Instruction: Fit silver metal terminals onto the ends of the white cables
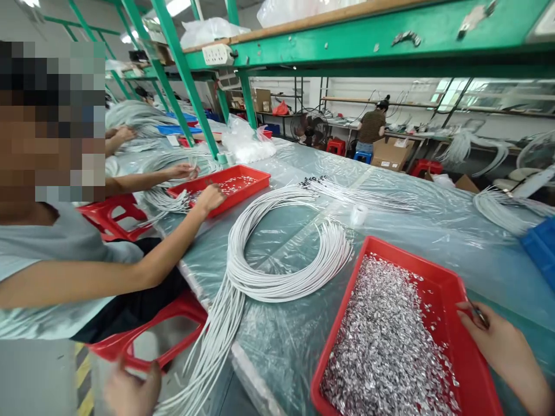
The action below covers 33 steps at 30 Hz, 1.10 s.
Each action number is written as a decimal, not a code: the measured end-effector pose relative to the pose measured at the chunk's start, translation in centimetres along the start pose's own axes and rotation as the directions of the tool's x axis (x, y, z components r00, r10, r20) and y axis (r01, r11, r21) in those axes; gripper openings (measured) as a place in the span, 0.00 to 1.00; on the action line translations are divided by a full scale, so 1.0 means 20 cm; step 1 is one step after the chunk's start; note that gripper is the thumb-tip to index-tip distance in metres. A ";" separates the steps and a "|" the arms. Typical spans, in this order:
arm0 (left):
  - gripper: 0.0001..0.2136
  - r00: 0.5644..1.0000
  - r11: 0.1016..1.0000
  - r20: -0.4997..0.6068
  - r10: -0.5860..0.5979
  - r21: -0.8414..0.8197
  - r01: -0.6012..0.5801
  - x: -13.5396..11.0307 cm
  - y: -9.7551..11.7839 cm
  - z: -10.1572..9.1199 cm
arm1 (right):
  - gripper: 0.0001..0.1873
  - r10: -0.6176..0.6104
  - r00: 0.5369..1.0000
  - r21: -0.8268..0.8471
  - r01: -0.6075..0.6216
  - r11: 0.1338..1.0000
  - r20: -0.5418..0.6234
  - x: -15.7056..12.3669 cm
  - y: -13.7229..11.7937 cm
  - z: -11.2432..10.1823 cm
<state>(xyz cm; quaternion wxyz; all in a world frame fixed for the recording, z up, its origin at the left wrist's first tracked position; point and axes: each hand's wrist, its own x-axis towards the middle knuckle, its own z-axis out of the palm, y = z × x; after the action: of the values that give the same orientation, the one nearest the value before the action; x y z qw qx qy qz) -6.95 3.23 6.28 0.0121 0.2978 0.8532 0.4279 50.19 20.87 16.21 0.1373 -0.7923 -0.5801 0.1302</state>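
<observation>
My right hand (498,344) rests on the right rim of a red tray (437,277) heaped with small silvery metal pieces (385,341). Its thumb and forefinger pinch one small metal piece (479,315). My left hand (130,393) is low at the table's near edge, blurred, with its fingers curled. It is just left of a bundle of white wires (277,277) that loops across the table and hangs over the edge. Whether it holds any wire I cannot tell.
A co-worker sits at the left on a red stool (143,338), one hand (210,196) at a second red tray (234,182). Clear plastic sheet (433,231) covers the table. More wire bundles (498,211), a blue bin (541,248), green shelf posts (186,75) and a roll of tape (359,215) stand around.
</observation>
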 end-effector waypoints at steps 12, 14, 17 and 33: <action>0.07 0.047 0.189 0.508 0.860 -0.231 -0.954 -0.23 1.17 0.48 | 0.10 -0.063 0.998 0.012 0.063 0.998 -0.017 0.00 0.03 0.04; 0.09 0.092 0.239 0.587 0.805 -0.179 -0.954 -0.29 1.31 0.67 | 0.11 -0.068 0.998 0.011 0.068 0.998 -0.014 -0.02 0.02 0.03; 0.13 0.189 0.332 0.665 0.723 -0.094 -0.939 -0.34 1.39 0.87 | 0.12 -0.073 0.997 0.011 0.074 0.997 -0.016 -0.03 0.00 0.03; 0.10 0.303 0.626 0.584 0.753 -0.496 -0.602 -0.31 1.40 0.74 | 0.11 -0.152 0.983 0.204 0.170 0.964 -0.102 -0.05 -0.04 0.09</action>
<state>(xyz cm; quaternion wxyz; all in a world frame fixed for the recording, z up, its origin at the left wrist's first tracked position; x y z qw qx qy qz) 16.20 23.54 16.18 0.2082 0.7746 0.5142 0.3037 48.61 20.33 14.85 0.2557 -0.7282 -0.6190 0.1454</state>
